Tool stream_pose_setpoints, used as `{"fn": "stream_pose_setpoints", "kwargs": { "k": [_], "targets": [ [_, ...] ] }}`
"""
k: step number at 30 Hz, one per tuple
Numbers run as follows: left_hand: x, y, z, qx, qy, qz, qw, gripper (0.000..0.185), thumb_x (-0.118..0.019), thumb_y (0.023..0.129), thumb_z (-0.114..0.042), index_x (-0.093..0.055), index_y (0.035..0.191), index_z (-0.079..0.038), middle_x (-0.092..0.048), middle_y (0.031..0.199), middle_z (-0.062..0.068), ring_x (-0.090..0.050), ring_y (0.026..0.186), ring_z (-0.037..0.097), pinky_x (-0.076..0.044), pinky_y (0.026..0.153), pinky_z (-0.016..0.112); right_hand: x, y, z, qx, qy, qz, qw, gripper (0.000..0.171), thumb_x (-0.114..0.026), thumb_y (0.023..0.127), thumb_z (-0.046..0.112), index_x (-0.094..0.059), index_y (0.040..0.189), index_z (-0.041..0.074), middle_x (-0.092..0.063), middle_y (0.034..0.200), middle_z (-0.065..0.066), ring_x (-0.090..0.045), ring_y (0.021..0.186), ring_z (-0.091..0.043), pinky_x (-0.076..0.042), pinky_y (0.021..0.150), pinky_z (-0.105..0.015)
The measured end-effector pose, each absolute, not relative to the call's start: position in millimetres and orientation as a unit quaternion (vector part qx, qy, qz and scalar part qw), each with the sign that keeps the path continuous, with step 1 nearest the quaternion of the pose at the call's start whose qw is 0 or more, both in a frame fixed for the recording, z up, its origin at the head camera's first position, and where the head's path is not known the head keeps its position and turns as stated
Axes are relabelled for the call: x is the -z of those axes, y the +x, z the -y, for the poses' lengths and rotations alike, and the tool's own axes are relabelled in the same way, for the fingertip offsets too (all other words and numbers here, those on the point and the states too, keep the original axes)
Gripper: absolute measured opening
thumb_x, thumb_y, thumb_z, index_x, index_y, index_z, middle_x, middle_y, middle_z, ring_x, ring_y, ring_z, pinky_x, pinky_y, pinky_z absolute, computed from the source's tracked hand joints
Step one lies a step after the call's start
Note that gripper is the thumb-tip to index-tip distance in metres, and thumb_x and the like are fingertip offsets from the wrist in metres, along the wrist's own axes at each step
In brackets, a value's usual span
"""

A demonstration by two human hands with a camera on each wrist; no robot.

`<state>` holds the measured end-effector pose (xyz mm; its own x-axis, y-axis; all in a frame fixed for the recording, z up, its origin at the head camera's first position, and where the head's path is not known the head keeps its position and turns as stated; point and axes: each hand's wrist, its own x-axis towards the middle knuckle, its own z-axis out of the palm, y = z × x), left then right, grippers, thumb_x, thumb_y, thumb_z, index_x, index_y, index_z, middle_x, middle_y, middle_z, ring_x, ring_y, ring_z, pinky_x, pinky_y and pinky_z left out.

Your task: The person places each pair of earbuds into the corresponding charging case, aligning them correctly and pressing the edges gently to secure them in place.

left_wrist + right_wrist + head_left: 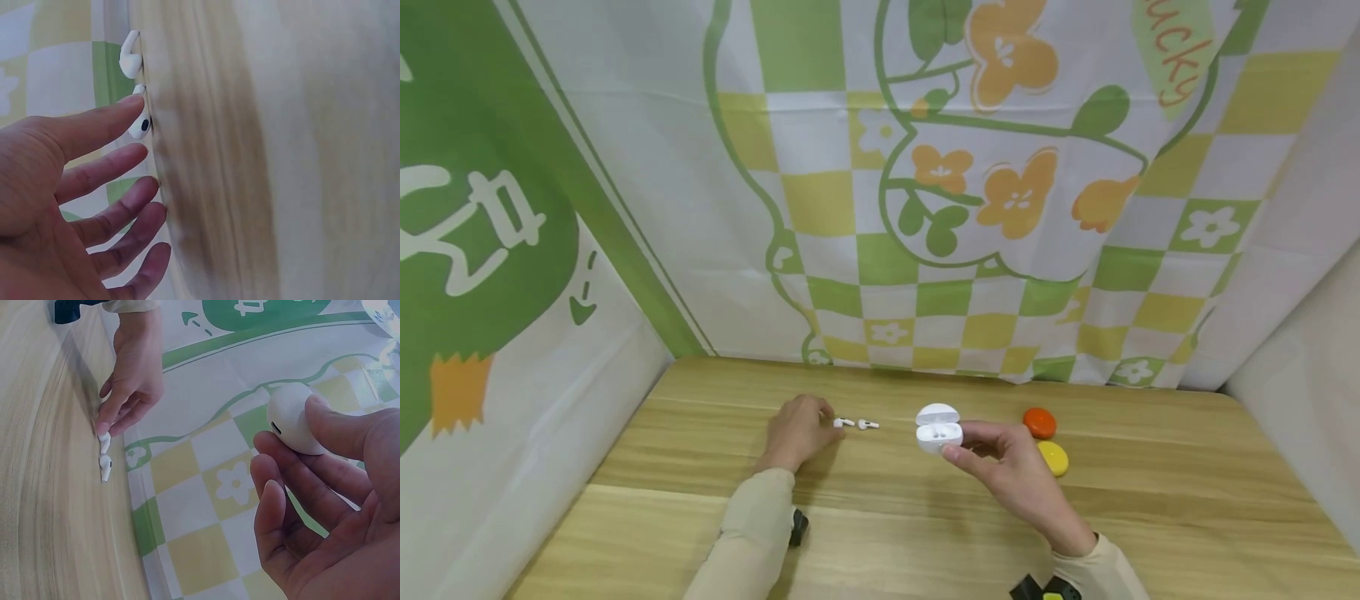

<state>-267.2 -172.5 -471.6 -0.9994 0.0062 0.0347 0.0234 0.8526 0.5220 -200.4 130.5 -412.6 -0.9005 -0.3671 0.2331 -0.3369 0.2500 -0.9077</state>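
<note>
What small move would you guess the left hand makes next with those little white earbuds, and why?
Probably pinch the nearer earbud. The left hand already has a fingertip on it, with the second earbud lying just beyond on the wooden table. The right hand holds the white charging case with its lid open and both slots seemingly empty.

White earbud case (938,427) — lid open, held above the table; two white earbuds (856,423) lie side by side.
</note>
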Motion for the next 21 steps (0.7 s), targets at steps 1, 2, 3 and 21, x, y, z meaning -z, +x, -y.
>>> {"fn": "stream_pose_setpoints", "kwargs": {
  "k": [1,2,3,21],
  "targets": [
    [471.9,-267.7,171.8,0.268,-0.006,0.963,0.016,0.029,-0.084,0.084,-0.026,-0.076,0.103,-0.005,-0.07,0.105,0.011,-0.064,0.093,0.031,-0.052,0.08,0.053,412.8,-200.9,-130.7,0.569,-0.223,-0.791,0.014,0.022,-0.075,0.093,0.014,-0.076,0.113,0.005,-0.076,0.101,-0.005,-0.07,0.087,-0.017,-0.057,0.077,-0.03],
    [472.4,-268.2,171.2,0.265,-0.005,0.964,0.017,0.028,-0.084,0.084,-0.026,-0.077,0.102,-0.006,-0.07,0.105,0.011,-0.064,0.093,0.032,-0.052,0.08,0.055,412.7,-200.9,-130.8,0.57,-0.224,-0.79,0.014,0.022,-0.075,0.093,0.014,-0.076,0.113,0.005,-0.076,0.101,-0.005,-0.07,0.087,-0.017,-0.057,0.077,-0.03],
    [472.9,-268.4,170.5,0.261,-0.003,0.965,0.018,0.028,-0.084,0.084,-0.027,-0.077,0.101,-0.007,-0.069,0.104,0.011,-0.063,0.094,0.033,-0.051,0.082,0.057,412.6,-200.8,-130.8,0.57,-0.224,-0.79,0.014,0.022,-0.075,0.093,0.014,-0.076,0.113,0.005,-0.076,0.101,-0.005,-0.07,0.087,-0.017,-0.057,0.077,-0.03],
    [473.5,-266.9,165.3,0.269,0.005,0.963,0.031,0.017,-0.084,0.084,-0.018,-0.076,0.093,-0.006,-0.068,0.099,0.009,-0.063,0.094,0.033,-0.047,0.086,0.062,411.6,-199.9,-130.2,0.568,-0.221,-0.792,0.03,0.023,-0.075,0.094,0.018,-0.076,0.113,0.006,-0.076,0.102,-0.004,-0.069,0.087,-0.018,-0.056,0.076,-0.029]
  ]
}}
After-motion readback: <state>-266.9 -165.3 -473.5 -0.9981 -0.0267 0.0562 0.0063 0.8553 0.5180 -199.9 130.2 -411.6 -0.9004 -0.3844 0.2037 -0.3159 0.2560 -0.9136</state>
